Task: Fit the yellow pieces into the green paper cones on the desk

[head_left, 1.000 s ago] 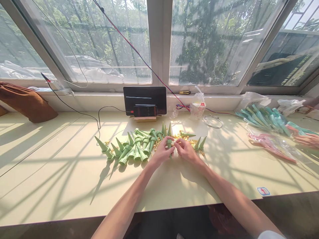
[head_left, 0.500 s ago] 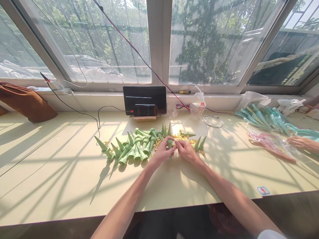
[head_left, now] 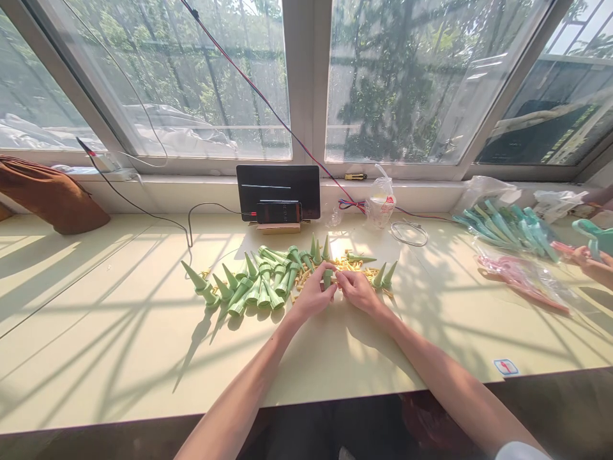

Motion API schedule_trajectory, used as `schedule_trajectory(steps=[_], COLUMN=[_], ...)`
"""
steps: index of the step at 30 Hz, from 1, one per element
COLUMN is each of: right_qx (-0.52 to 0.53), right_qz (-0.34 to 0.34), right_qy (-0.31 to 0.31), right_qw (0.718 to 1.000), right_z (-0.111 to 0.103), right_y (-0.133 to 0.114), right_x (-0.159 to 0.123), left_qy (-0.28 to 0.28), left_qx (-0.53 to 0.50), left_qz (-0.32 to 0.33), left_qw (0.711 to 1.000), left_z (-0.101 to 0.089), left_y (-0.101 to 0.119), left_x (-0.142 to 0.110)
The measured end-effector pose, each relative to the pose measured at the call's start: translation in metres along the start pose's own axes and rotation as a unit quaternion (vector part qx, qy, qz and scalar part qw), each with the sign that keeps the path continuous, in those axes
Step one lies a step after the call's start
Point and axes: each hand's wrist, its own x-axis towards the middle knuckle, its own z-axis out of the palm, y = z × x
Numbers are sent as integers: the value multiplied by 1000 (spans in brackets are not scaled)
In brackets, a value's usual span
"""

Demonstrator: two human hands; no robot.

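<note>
My left hand [head_left: 316,295] is closed around a green plastic spike [head_left: 327,278], of which only the wide upper part shows between thumb and fingers. My right hand [head_left: 356,291] meets it from the right, fingertips pinched together at the spike's side. Whatever those fingertips hold is too small or hidden to make out. To the left lies a heap of green cone-shaped spikes [head_left: 263,295], some on their sides, some point up. Small yellow parts [head_left: 345,264] are scattered just behind my hands, and two green spikes [head_left: 383,277] stand to the right.
A phone [head_left: 278,212] leans against a black tablet [head_left: 278,179] by the window. Behind are a bagged cup [head_left: 381,203] and a coiled cable [head_left: 408,234]. At right, a co-worker's hand [head_left: 596,263] is near teal strips [head_left: 510,225] and pink bagged pieces [head_left: 524,278].
My hands stay together, with the left fingers shifted slightly and less of the held spike's lower end showing. The co-worker's hand has lifted away to the right with a teal piece.
</note>
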Motion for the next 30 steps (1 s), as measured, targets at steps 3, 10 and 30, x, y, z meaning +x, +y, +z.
schedule_trajectory(steps=[3, 10, 30], right_qx=[4, 81, 60], right_qz=[2, 26, 14], right_qy=[-4, -15, -17], right_qw=[1000, 996, 998], right_z=[0, -1, 0], right_y=[0, -11, -8], right_x=[0, -4, -3], left_qy=[-4, 13, 6], left_qx=[0, -42, -37], left_qz=[2, -41, -37], left_qw=[1000, 998, 999], left_z=[1, -1, 1], left_y=[0, 10, 9], left_x=[0, -2, -2])
